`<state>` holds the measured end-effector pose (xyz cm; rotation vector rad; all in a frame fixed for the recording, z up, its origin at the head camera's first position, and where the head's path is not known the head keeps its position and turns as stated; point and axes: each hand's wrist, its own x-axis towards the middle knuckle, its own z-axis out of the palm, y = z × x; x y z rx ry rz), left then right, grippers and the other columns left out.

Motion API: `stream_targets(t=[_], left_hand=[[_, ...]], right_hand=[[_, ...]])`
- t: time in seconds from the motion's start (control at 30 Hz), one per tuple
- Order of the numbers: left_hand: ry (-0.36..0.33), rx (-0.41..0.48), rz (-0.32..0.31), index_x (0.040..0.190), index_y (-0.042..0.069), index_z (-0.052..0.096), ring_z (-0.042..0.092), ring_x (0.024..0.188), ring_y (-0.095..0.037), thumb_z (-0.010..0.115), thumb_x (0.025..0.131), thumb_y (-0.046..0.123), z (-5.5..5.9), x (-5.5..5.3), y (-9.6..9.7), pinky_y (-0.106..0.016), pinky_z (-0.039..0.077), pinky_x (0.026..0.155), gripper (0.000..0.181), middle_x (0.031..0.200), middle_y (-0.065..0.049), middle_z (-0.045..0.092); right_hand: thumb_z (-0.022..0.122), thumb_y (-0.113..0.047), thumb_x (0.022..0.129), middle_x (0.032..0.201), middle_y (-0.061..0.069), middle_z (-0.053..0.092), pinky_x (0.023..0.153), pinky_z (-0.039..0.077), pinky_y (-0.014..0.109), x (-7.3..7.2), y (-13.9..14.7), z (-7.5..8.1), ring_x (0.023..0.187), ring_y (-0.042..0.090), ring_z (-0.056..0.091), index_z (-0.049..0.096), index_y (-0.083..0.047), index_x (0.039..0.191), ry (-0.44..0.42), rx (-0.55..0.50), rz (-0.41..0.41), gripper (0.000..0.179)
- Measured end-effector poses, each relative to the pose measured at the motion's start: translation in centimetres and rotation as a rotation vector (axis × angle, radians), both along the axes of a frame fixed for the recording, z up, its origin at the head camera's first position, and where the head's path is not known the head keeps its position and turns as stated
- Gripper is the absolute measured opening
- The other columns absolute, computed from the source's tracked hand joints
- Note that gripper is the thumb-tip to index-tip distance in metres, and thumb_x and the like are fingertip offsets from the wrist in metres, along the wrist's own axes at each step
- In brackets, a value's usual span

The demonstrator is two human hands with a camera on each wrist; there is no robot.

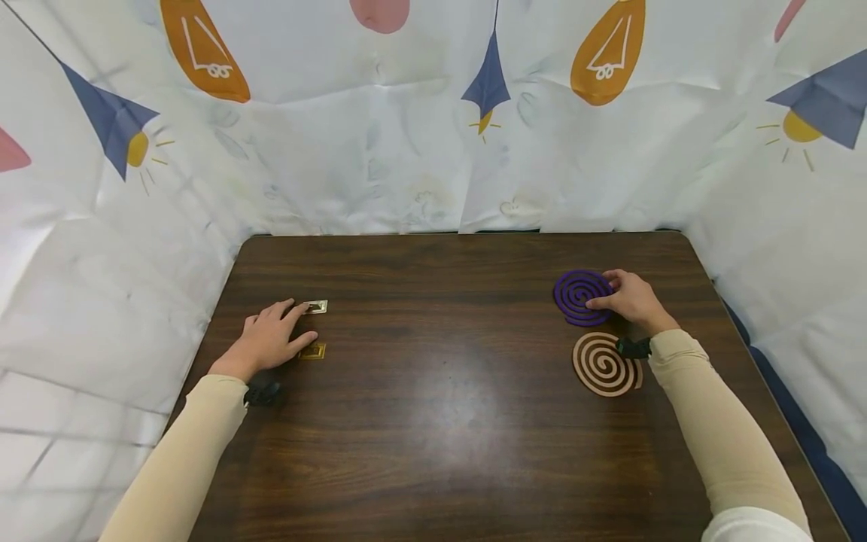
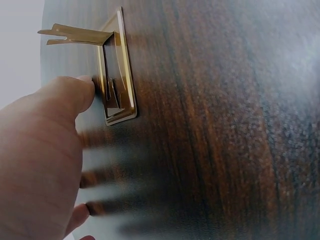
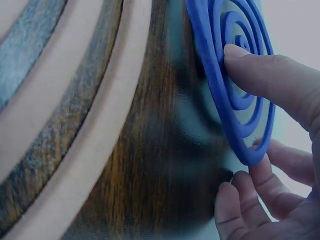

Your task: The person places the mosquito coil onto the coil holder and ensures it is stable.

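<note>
On the right of the table, my right hand [image 1: 635, 302] pinches a purple mosquito coil [image 1: 574, 288] by its right side, thumb over the rings and fingers under the rim. In the right wrist view this coil [image 3: 214, 80] looks blue and stands tilted off the wood. Just nearer lies a tan mosquito coil [image 1: 605, 364], partly beneath the wrist. On the left, my left hand [image 1: 264, 339] spreads over the table, its fingertips right at a silver coil stand [image 1: 317, 306]. Its thumb lies beside a gold coil stand [image 1: 314, 351], whose bent-up prong [image 2: 75, 35] shows in the left wrist view.
The dark wooden table [image 1: 447, 421] has rounded far corners. White patterned cloth [image 1: 406, 150] hangs behind it and along both sides. A dark band is strapped on each wrist, the right one [image 1: 633, 348] over the tan coil's edge.
</note>
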<state>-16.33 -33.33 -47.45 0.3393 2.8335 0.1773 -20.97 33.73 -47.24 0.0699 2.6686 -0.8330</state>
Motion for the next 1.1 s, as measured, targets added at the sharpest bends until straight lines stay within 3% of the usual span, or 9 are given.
stream_targets(t=[0.23,0.47,1.1], left_hand=[[0.007,-0.003,-0.003,0.159,0.005,0.036,0.032,0.145,-0.059,0.054,0.105,0.052,-0.1,0.1,0.1,-0.078,0.03,0.108,0.074,0.162,-0.036,0.029],[0.016,-0.003,-0.008,0.159,0.004,0.037,0.033,0.144,-0.06,0.055,0.105,0.051,0.1,0.2,0.2,-0.078,0.031,0.106,0.074,0.161,-0.037,0.03],[0.015,0.002,-0.006,0.159,0.005,0.037,0.033,0.143,-0.06,0.053,0.105,0.054,0.2,0.1,0.0,-0.077,0.032,0.105,0.074,0.16,-0.037,0.03]], right_hand=[[0.081,-0.04,0.088,0.128,0.033,0.058,0.099,0.048,0.059,0.2,0.2,0.1,0.114,0.045,0.06,0.039,0.008,0.153,0.034,0.009,0.015,0.091],[0.082,-0.041,0.088,0.142,0.035,0.051,0.107,0.043,0.064,0.5,0.2,0.2,0.127,0.051,0.053,0.035,0.003,0.152,0.012,-0.04,-0.01,0.091],[0.078,-0.041,0.092,0.152,0.035,0.044,0.112,0.037,0.067,1.0,0.0,0.5,0.136,0.052,0.047,0.03,-0.002,0.154,-0.001,-0.094,0.002,0.087]])
